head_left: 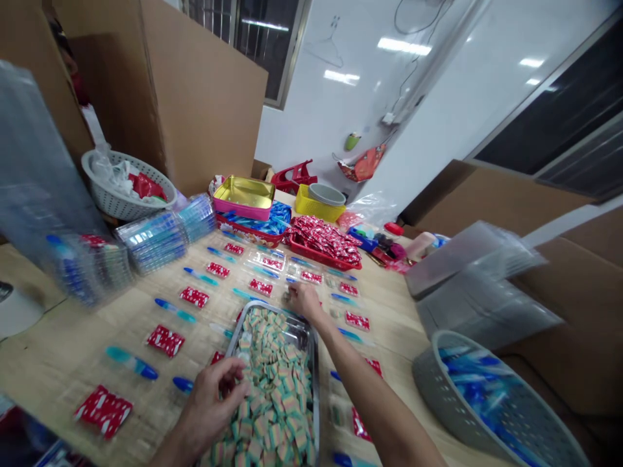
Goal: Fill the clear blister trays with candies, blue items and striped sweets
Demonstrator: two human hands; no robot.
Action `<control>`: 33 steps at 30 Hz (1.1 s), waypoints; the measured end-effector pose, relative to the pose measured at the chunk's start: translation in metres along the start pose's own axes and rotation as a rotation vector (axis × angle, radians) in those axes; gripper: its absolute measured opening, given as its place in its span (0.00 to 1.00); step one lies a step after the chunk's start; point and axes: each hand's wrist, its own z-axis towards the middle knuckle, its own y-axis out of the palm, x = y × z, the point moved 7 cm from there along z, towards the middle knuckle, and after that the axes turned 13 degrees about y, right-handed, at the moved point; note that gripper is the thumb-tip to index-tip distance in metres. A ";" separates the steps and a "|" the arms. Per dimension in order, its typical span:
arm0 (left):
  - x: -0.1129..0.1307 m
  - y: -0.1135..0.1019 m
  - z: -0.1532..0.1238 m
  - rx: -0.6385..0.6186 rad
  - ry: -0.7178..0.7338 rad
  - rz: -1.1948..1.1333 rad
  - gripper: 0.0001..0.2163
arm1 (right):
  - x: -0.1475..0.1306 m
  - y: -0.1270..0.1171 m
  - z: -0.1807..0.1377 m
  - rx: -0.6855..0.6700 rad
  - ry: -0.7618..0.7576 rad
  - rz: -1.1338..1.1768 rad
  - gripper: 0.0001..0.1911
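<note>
A metal tray point(316, 389) full of small striped pieces point(275, 395), pastel green, yellow and pink, lies before me. My left hand point(214, 395) is at its left rim, fingers half curled, thumb and forefinger apart with nothing clear between them. Beyond the tray's far end, my right hand point(304, 299) reaches down with fingertips together over a clear plastic shell; whatever they pinch is too small to make out. Around the tray lie rows of clear shells, many bearing a blue pen point(131, 362) and a red patterned packet point(165, 340).
Stacked clear shells point(153, 243) stand at the left. At the back are a red tray of packets point(326, 240), a yellow tin point(244, 191) and a yellow basket point(318, 206). A grey basket point(428, 376) of blue pens sits at the right, near plastic bags point(481, 285).
</note>
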 end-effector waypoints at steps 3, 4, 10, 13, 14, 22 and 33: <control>0.004 -0.006 -0.002 0.004 0.002 0.034 0.09 | -0.003 0.002 0.000 -0.036 -0.007 0.022 0.11; 0.005 -0.008 -0.003 -0.001 0.002 0.046 0.09 | -0.004 0.003 0.000 -0.050 -0.007 0.032 0.10; 0.008 -0.010 -0.006 -0.080 0.056 0.216 0.07 | -0.007 -0.015 -0.015 -0.038 0.010 0.153 0.11; 0.010 -0.005 -0.003 -0.141 0.137 0.396 0.08 | -0.010 -0.035 -0.050 -0.056 -0.032 0.254 0.10; 0.011 -0.002 -0.002 -0.167 0.156 0.438 0.09 | -0.014 -0.040 -0.065 -0.089 -0.065 0.294 0.09; 0.016 0.017 0.002 -0.289 0.211 0.569 0.08 | -0.075 -0.050 -0.184 -0.400 -0.388 0.506 0.07; 0.013 -0.008 -0.011 -0.087 0.052 0.170 0.03 | -0.093 -0.040 -0.190 -0.410 -0.406 0.466 0.08</control>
